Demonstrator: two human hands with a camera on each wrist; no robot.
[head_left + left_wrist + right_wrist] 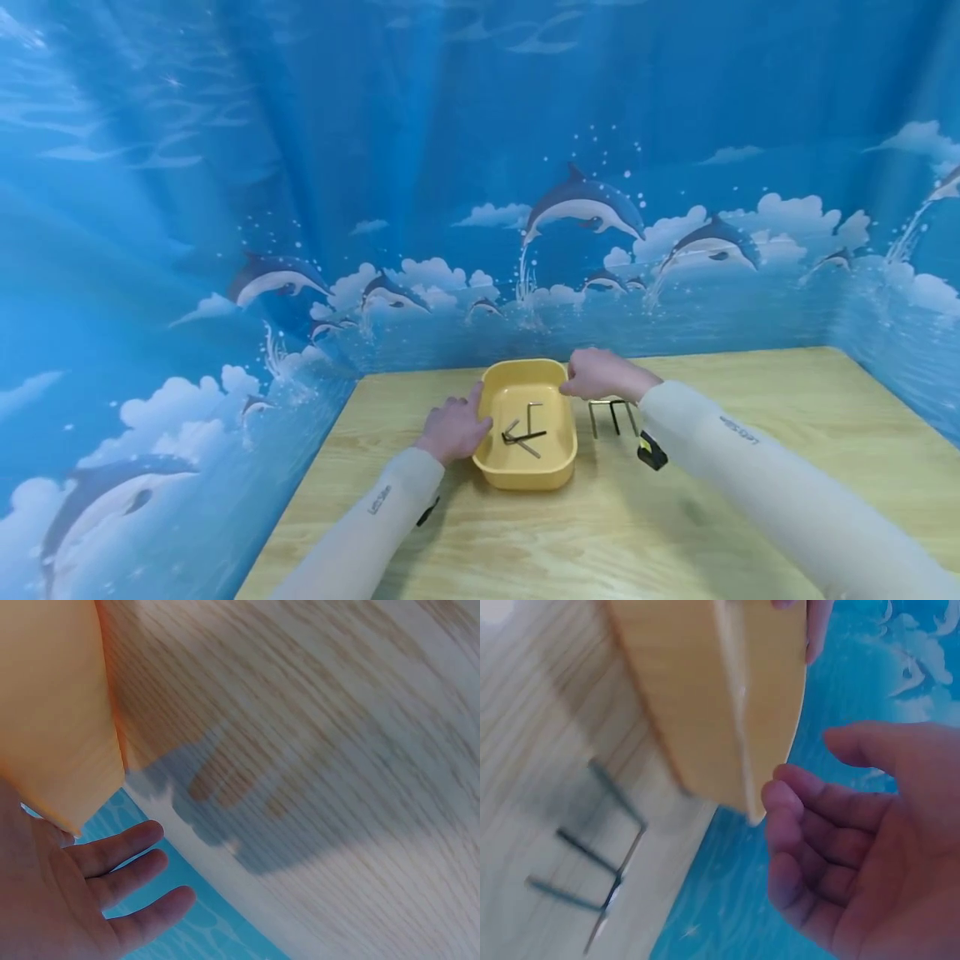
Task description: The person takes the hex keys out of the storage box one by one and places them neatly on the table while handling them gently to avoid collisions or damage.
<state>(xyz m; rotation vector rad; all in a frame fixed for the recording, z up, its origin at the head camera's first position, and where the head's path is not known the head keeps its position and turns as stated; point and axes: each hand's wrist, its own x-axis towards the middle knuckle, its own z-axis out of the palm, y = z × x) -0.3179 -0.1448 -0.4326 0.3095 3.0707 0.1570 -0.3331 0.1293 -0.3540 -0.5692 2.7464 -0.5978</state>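
Past the counter's [600, 550] left edge, blue dolphin-print curtain [112, 375]. Next, left hand [450, 429], nearly closed in a thumb-and-index hold on the left rim of a yellow tub [525, 481], with other fingers loosely extended. Tub at the counter's back edge, left of its middle; inside, several L-shaped hex keys [528, 435], silver and dark, some crossed. At the tub's far right corner, right hand [602, 375], half open, with thumb apart from curled fingers; no telling whether touching the rim. Just right of the tub, near the back edge, three more keys [615, 418], roughly parallel.
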